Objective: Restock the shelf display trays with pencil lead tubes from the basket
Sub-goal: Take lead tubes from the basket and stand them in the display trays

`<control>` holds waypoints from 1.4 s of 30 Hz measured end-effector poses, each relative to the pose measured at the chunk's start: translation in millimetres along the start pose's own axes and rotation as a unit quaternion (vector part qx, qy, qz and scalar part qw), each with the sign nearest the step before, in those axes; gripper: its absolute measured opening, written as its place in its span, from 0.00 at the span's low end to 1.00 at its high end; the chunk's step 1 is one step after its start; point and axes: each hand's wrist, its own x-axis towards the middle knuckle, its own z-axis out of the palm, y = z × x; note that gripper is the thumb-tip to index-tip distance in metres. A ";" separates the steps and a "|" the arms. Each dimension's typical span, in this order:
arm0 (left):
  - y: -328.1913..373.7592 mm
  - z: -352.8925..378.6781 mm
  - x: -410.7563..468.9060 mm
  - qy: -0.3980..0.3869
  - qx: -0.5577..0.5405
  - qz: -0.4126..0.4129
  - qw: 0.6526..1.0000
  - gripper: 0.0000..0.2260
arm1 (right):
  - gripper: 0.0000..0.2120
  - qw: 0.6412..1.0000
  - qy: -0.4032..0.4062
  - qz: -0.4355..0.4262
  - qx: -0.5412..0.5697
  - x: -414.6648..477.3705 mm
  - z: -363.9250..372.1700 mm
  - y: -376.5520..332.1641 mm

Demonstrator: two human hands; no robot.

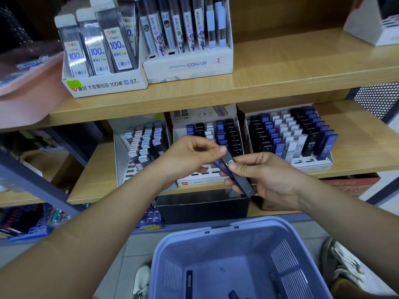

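head view: two hands, left hand point(190, 156) and right hand point(267, 175), together pinch two tubes, black tube point(241, 178) and blue tube point(222, 167).

A black tube point(239, 176), marked HB, slants between the left hand point(190, 156) and right hand point(269, 178), with a blue tube point(222, 168) pressed beneath it. The lilac basket point(302, 266) below holds two dark tubes point(189, 283). Three white trays point(313, 167) on the shelf point(356, 147) carry upright rows of tubes.

Left grip point(192, 156), right grip point(267, 178) — pinching (close together).
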 end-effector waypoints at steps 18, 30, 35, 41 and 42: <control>-3.5 -18.9 -6.8 0.061 -0.026 0.014 0.998 0.10 | 0.03 0.991 0.035 0.003 -0.127 6.5 5.0 12.2; -13.8 -21.6 3.1 0.161 0.208 0.072 0.962 0.06 | 0.12 0.945 0.040 0.051 -0.321 -12.6 -37.5 17.1; -11.6 -17.3 3.7 0.165 0.292 0.076 0.939 0.08 | 0.12 0.920 0.046 0.038 -0.387 -24.5 -65.1 8.3; 8.9 18.1 5.2 0.152 0.180 0.119 0.965 0.09 | 0.11 0.906 0.075 0.043 -0.414 -39.8 -99.6 2.1; 15.9 30.2 9.2 0.140 0.168 0.127 0.968 0.09 | 0.12 0.908 0.090 0.036 -0.407 -44.5 -106.8 0.8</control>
